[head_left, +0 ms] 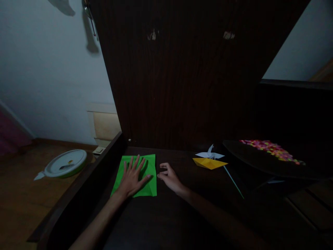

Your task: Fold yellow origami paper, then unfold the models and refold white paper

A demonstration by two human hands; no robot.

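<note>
A bright green sheet of paper point(149, 168) lies on the dark wooden tabletop point(166, 215). My left hand point(132, 178) rests flat on it, fingers spread, pressing the sheet down. My right hand point(169, 177) sits just right of the sheet's edge, fingers curled, thumb and forefinger near the paper's right side; it holds nothing that I can see.
A folded yellow paper shape point(209, 163) and a white folded paper crane point(210, 153) lie to the right, with a thin pale stick point(232, 180) beside them. A dark tray with colourful small pieces point(270, 148) stands far right. A lidded round container point(65, 163) sits on the floor at left.
</note>
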